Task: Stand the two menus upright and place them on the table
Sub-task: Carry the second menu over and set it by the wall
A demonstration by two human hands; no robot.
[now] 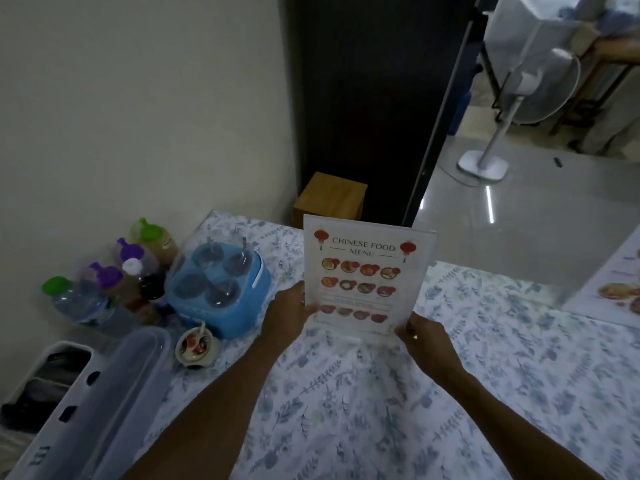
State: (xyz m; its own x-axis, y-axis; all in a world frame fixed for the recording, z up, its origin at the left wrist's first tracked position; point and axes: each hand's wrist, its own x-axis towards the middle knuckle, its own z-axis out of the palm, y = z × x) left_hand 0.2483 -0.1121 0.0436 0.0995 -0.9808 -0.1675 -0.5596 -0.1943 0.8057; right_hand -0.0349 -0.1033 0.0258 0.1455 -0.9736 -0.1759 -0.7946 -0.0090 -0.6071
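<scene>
Your left hand point(289, 315) and right hand point(424, 336) pinch the upright white laminated Chinese food menu point(363, 271) over the floral-clothed worktop point(485, 358); release unevenly and it likely topples.

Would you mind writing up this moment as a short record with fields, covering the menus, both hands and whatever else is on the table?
held menu: Chinese food menu, upright in a clear stand
base contact: base at the tablecloth, cannot tell if resting
left hand: left hand grips the menu's left edge
right hand: right hand grips the lower right corner
second menu: second menu at the right edge, partly cut off
table: table with floral cloth
left side items: blue container, sauce bottles, small bowl
</scene>
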